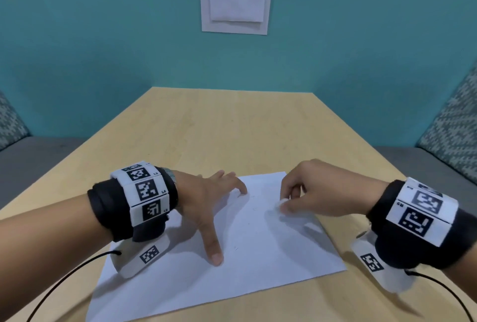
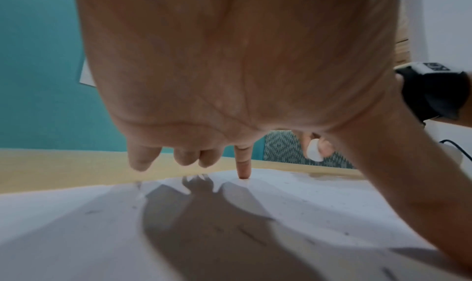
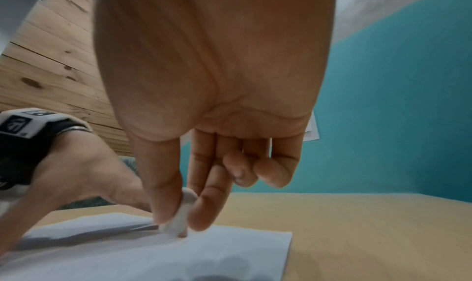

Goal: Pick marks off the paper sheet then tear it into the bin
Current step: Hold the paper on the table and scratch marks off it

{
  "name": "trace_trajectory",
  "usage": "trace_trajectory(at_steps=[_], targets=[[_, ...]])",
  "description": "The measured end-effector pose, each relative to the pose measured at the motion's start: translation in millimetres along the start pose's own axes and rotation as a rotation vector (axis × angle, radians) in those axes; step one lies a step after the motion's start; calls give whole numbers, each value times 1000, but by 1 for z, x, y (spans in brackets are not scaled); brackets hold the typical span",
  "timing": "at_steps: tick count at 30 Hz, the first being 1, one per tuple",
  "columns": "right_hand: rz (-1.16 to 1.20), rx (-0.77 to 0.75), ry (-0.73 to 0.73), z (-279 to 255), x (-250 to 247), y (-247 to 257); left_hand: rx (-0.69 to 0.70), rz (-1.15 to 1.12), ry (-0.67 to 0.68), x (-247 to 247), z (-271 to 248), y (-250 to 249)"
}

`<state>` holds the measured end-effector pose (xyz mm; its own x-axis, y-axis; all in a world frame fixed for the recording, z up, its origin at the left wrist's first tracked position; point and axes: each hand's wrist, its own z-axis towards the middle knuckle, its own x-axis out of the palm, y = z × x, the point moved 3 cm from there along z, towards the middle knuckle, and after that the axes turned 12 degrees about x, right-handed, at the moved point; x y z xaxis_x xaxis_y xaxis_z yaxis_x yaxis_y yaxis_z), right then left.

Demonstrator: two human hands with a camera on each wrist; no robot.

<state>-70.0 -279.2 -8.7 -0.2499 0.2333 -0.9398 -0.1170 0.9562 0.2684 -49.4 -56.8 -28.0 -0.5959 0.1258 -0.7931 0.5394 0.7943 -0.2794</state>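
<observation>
Lying flat on the worktop (image 1: 196,125), the paper sheet (image 1: 258,249) sits near the close edge, turned a little out of square: its long axis runs from the near left corner toward the far right, and its far right corner points away toward the teal wall (image 1: 103,38). One sheet only, white and uncreased, with a few faint grey pencil marks (image 1: 235,247) scattered across its middle; from the left wrist view more small specks and short strokes show on its surface, too blurred to count.

Two hands work over it. The left hand (image 1: 206,200) is spread, its forefinger tip and thumb tip pressed down on the sheet while the other fingers hang slightly bent above the far edge. The right hand (image 1: 312,190) pinches a small white eraser (image 1: 283,201) between thumb and first fingers, the other fingers curled into the palm; the eraser's lower end touches the paper close to the sheet's right edge.

Each wrist carries one black band with white coded tags (image 1: 144,190), and a thin black cable (image 1: 64,278) trails from each toward the near edge. On the wall hangs one white board (image 1: 269,12) with a paper fixed over it by purple strips. Patterned cushions (image 1: 454,125) stand at both sides.
</observation>
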Motion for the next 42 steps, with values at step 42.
trace_trajectory(at_steps=[42], targets=[[-2, -160, 340, 0, 34, 69, 56, 92, 119, 4, 15, 20]])
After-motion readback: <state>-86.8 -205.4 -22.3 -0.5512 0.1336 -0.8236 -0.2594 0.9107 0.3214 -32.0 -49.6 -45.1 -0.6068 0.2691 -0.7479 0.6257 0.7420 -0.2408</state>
